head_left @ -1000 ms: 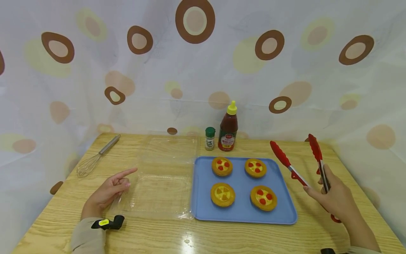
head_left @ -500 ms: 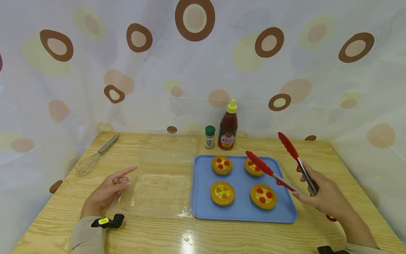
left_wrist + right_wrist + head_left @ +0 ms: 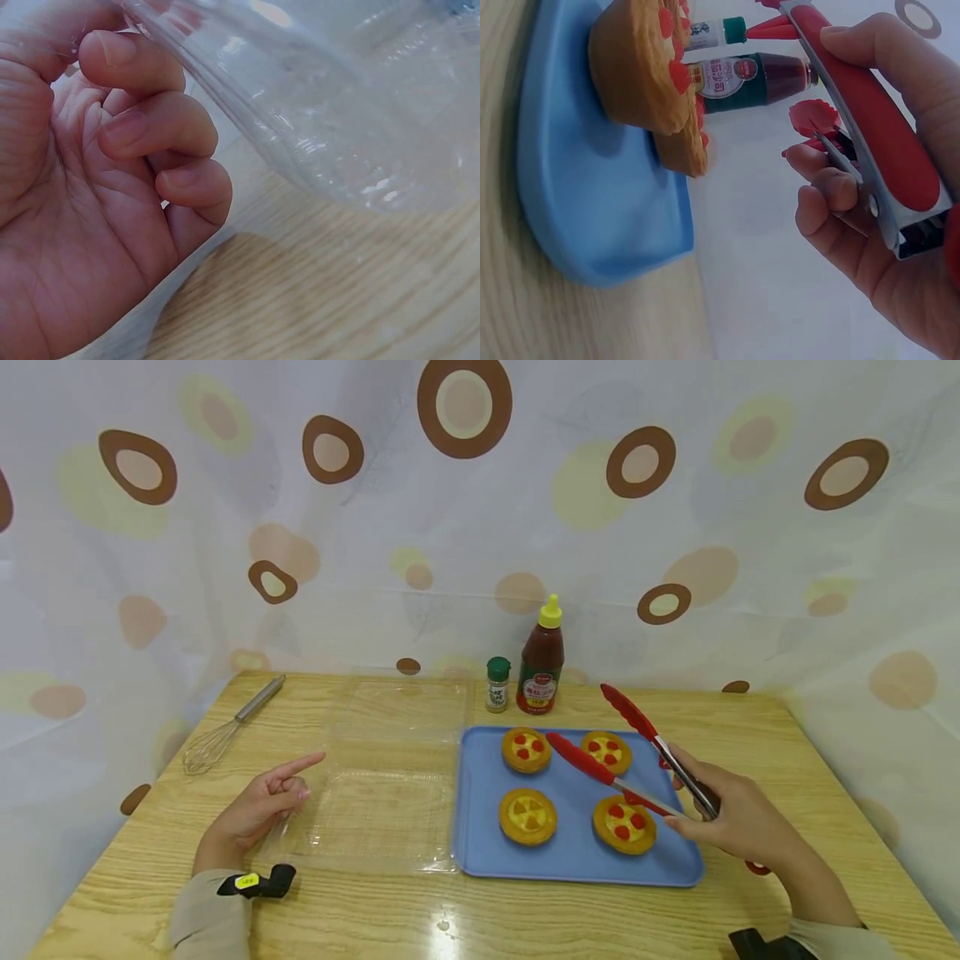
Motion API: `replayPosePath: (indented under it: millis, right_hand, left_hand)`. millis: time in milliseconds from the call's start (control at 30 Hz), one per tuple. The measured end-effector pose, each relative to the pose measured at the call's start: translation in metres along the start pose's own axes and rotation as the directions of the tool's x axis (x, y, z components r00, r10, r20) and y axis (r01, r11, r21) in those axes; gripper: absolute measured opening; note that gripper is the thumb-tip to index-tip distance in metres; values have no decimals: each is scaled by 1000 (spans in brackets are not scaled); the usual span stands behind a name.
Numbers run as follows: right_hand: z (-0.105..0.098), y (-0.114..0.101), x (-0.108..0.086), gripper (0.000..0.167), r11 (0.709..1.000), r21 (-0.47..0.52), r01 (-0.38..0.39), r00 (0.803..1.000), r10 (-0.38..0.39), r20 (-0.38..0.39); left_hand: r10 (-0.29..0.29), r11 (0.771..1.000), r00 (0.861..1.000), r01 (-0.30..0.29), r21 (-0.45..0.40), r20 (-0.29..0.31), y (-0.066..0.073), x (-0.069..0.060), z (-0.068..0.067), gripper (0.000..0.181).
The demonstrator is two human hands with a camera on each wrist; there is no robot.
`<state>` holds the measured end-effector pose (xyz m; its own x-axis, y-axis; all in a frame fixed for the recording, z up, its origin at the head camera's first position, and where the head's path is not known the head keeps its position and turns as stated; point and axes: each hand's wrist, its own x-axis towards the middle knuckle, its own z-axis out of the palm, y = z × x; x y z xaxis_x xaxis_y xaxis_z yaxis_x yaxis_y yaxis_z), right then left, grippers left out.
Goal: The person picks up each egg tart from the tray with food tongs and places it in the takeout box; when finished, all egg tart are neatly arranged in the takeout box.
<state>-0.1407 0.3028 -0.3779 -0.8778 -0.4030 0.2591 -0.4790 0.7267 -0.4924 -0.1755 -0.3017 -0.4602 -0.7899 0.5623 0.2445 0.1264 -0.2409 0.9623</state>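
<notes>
My right hand [image 3: 735,814] grips red-tipped tongs [image 3: 581,760], whose arms stand apart with nothing between them. The tongs reach over a blue tray [image 3: 573,864] holding several round tarts. Below the tongs is a red-topped tart [image 3: 624,827]; behind their lower tip lies a second red-topped tart [image 3: 606,750]. Toward the left of the tray sit another red-topped tart [image 3: 526,750] and a tart with yellow wedges [image 3: 527,817]. My left hand [image 3: 258,806] holds the left rim of a clear plastic box [image 3: 378,818], index finger extended, other fingers curled. The exact finger contact is partly hidden.
Behind the tray stand a red sauce bottle [image 3: 541,664] with a yellow cap and a small green-capped shaker [image 3: 497,685]. The box's raised lid [image 3: 405,706] lies toward the back. A whisk [image 3: 232,727] rests at the far left. A patterned curtain [image 3: 375,527] closes off the back.
My right hand has carried the tongs leftward from beside the tray to over the tarts. The left hand and the plastic box stay in place.
</notes>
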Motion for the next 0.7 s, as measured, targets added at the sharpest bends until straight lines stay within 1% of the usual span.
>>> replayPosePath:
  millis: [133, 233, 400, 533, 633, 700]
  right_hand:
    - [1, -2, 7, 80, 999, 22, 43, 999, -44, 14]
    - [2, -3, 12, 78, 997, 23, 76, 997, -77, 30]
    - [4, -7, 22, 73, 992, 37, 120, 989, -123, 83]
    - [5, -10, 32, 70, 987, 37, 158, 979, -161, 127]
    - [5, -14, 39, 71, 991, 27, 133, 976, -135, 171]
    - [5, -16, 42, 73, 995, 17, 97, 973, -98, 207]
  left_hand:
    - [-6, 1000, 1000, 7, 16, -10, 0, 0, -1, 56]
    - [-3, 1000, 1000, 3, 11, -8, -1, 0, -2, 56]
    - [2, 1000, 1000, -2, -12, 3, -1, 0, -2, 56]
    - [1, 1000, 1000, -1, -12, 0, -1, 0, -1, 56]
    - [-1, 1000, 1000, 1, -3, -5, -1, 0, -1, 56]
    - [0, 1000, 1000, 0, -1, -8, -2, 1, -1, 57]
